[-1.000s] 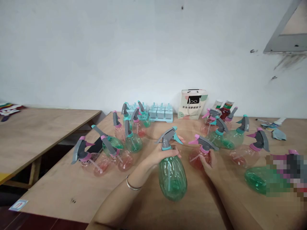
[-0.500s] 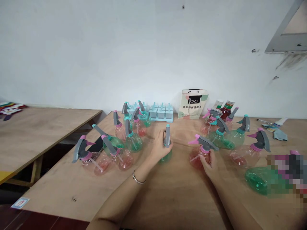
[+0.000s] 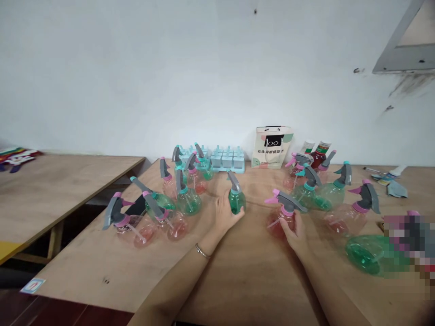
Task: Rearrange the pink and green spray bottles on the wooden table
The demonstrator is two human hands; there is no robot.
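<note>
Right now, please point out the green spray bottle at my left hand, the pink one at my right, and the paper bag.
Green spray bottle (image 3: 237,201), head view: its body.
Pink spray bottle (image 3: 276,223), head view: its body.
Paper bag (image 3: 272,151), head view: its front.

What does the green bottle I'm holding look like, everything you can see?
The green bottle has a rounded, see-through body that looks like plastic, with a pale tube inside, and a gray spray head on top. It appears roughly upright on the table, spray head leaning slightly left and away from you. Your left grip holds its left side and lower front, hiding part of the base.
</note>
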